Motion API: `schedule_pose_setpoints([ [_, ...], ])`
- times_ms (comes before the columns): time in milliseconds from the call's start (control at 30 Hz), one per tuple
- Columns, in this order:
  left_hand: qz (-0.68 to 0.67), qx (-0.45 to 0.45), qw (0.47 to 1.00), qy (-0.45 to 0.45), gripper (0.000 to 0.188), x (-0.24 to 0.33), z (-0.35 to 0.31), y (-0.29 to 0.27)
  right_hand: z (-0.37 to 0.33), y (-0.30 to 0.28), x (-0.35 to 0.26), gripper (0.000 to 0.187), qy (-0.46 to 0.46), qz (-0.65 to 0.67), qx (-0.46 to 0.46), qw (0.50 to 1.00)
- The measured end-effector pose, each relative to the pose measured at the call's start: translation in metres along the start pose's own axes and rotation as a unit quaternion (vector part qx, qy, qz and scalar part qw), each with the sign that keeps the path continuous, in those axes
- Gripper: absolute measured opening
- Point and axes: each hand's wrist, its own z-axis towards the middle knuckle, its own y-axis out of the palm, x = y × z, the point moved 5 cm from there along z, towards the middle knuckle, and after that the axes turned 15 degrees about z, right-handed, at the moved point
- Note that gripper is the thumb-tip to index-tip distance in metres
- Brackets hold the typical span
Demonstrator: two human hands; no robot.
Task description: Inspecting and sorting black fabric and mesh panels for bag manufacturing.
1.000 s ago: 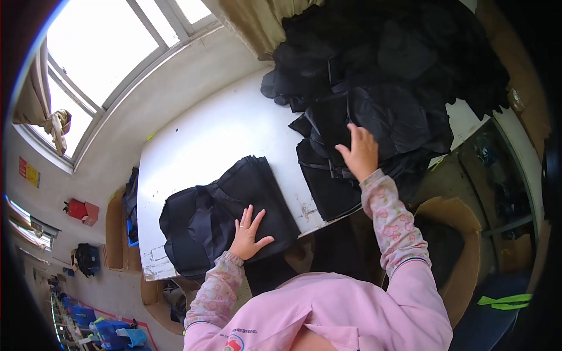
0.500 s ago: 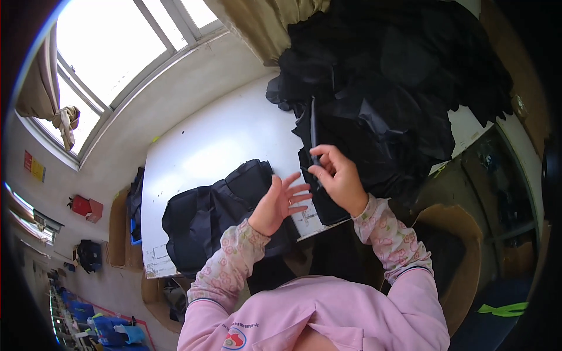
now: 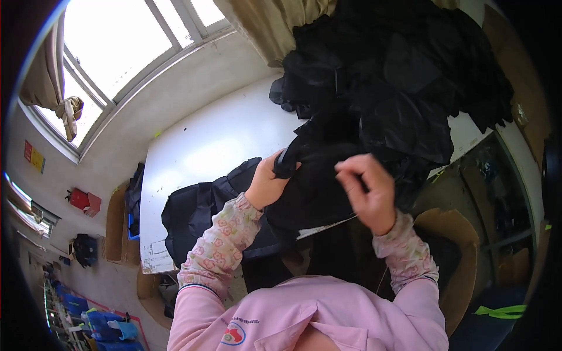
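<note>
My left hand is closed on the folded edge of a black fabric piece, over the front of the white table. The piece hangs across the table's near edge. To its right, my right hand is raised with thumb and fingers pinched together. Motion blurs the fingertips, and whatever they may hold cannot be made out. Left of the held piece, a stack of black fabric pieces lies partly under my left forearm. Beyond my hands spreads a large heap of black fabric.
The white table stands beneath a window and a tan curtain. Cardboard boxes stand near its left end, and another cardboard box is by my right elbow. A bright green strip lies at the lower right.
My left hand, spread and holding nothing before, now grips the black fabric edge. My right hand has let go of that edge and moved right and slightly nearer. The fabric has been drawn left.
</note>
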Motion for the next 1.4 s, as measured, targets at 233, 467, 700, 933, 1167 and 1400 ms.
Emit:
schedule_pose_setpoints([
  [233,0.146,0.031,0.936,0.319,0.039,0.069,-0.014,-0.016,0.038,-0.049,0.1,0.089,0.386,0.075,-0.22,0.893],
  [467,0.117,-0.283,0.929,0.21,0.114,0.035,-0.031,0.019,0.035,-0.039,0.071,0.016,0.3,0.27,-0.037,0.914],
  [700,-0.01,-0.367,0.93,0.011,0.131,0.017,-0.053,0.069,0.041,-0.012,0.013,0.006,0.089,0.066,0.039,0.993],
  [933,-0.091,-0.127,0.986,-0.061,0.101,-0.013,-0.061,0.092,0.03,-0.017,0.02,0.007,0.134,0.257,0.149,0.945],
  [1167,-0.013,-0.142,0.984,-0.109,0.044,-0.069,-0.076,0.094,0.031,-0.032,0.015,0.011,0.102,0.182,0.187,0.96],
  [1400,-0.347,0.033,0.937,-0.013,0.026,-0.033,-0.04,0.035,0.003,-0.034,0.047,0.008,0.186,0.121,0.017,0.975],
])
